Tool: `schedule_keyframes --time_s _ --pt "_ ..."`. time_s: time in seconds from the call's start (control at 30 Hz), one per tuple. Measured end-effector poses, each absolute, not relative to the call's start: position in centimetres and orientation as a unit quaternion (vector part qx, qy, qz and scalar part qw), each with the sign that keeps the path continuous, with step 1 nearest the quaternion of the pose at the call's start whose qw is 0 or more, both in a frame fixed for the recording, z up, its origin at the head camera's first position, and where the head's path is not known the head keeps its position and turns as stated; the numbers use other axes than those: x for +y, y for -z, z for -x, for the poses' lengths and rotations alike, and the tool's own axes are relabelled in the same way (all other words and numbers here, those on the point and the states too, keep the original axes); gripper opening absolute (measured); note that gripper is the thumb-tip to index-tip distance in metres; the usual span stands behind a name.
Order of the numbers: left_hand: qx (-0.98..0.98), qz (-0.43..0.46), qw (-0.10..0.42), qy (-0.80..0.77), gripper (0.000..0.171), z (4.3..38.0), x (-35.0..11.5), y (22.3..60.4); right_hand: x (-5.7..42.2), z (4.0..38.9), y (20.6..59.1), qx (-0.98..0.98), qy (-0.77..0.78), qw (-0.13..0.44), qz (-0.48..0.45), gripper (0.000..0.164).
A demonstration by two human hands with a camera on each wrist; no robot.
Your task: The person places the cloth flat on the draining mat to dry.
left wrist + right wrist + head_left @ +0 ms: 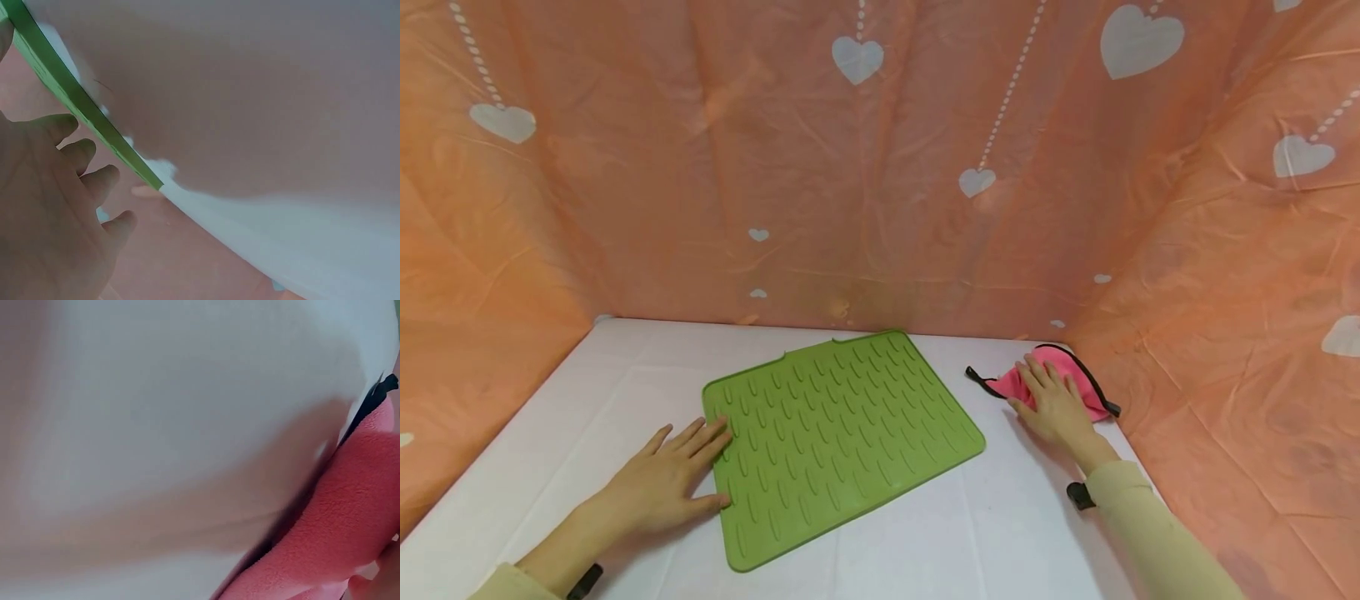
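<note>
Only right wrist view shows fuzzy nap on pink cloth [337, 512].

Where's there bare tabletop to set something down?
A free patch of table lies between the green mat, the pink cloth and the right arm. Another lies left of the mat, between the left hand and the orange curtain. It's crowded at the mat's left edge, under the left hand, and where the right hand covers part of the cloth.

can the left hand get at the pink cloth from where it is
Probably not directly: the left hand is at the near-left side of the green mat, which lies between it and the pink cloth, and the right hand covers part of the cloth.
</note>
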State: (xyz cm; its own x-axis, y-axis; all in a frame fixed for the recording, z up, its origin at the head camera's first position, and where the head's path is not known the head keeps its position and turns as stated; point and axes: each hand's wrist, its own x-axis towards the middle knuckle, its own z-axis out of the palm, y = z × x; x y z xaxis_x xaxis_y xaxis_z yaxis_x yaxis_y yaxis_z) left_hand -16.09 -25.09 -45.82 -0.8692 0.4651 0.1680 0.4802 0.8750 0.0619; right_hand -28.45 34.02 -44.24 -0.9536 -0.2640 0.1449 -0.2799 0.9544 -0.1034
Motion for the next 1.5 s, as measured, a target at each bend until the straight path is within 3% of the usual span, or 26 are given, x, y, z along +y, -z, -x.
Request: schedule_keyframes --time_s 0.63,1.03,1.5 --pt "-0.964 0.250 0.064 0.057 0.089 15.6 -25.0 46.2 33.8 30.9 44.8 -0.982 -0.036 0.048 -0.181 0.069" --pt "-0.965 0.249 0.060 0.062 0.089 15.7 -24.9 46.2 34.0 31.4 45.3 -0.968 -0.064 0.085 -0.229 0.043" --pt "-0.965 0.245 0.060 0.068 0.089 15.6 -24.8 46.0 33.9 32.8 45.9 -0.965 -0.124 0.098 -0.207 0.020"
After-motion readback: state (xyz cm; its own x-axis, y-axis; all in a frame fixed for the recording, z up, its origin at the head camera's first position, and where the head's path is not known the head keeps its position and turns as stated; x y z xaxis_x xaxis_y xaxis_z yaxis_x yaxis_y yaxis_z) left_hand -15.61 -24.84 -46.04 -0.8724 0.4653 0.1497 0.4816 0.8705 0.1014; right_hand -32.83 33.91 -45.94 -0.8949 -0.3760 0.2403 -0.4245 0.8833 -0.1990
